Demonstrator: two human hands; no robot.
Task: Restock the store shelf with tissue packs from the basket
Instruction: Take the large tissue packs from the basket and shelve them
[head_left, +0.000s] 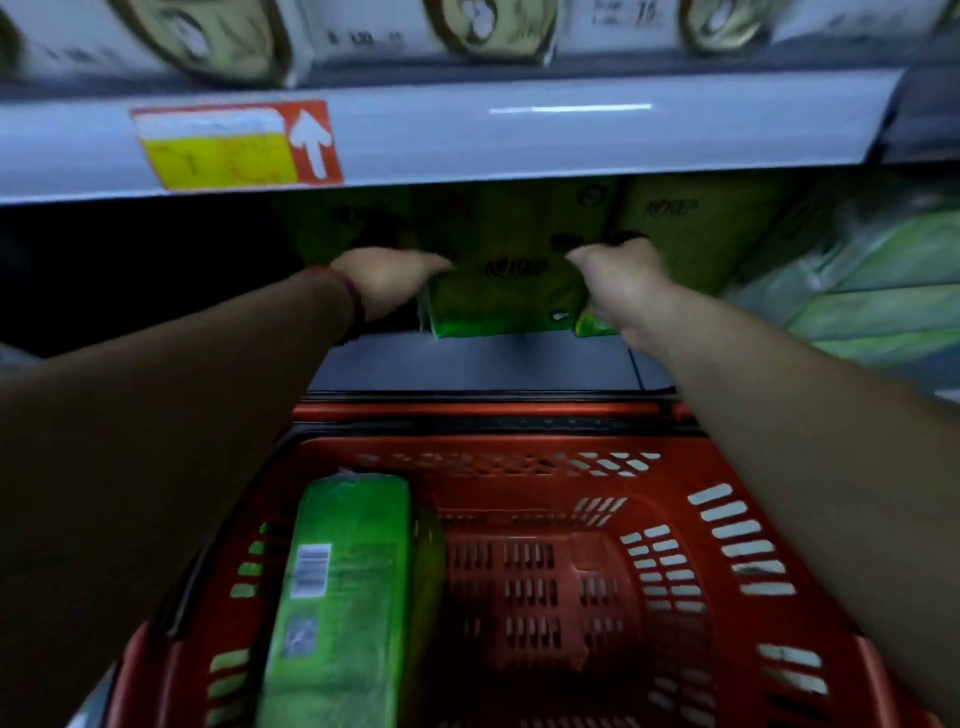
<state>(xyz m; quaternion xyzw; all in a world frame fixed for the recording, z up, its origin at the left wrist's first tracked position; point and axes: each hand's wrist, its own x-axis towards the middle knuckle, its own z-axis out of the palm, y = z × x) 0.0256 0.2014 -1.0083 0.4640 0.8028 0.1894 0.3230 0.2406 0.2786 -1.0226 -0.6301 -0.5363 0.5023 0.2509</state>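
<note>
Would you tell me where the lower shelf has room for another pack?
Free: seemingly the dark stretch left of the left hand, and the grey shelf front between the held pack and the basket. Crowded: packs behind and right of the right hand.

Dim, bluish store light, motion blur smearing the whole view, a thin white glare streak on the shelf edge (571, 136), deep shadow under it at left, price label (223, 148) unreadable, wide-angle bending toward the frame edges

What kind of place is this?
Most likely a shop aisle: a shelf edge with a price label, and a red shopping basket holding a green tissue pack.
</note>
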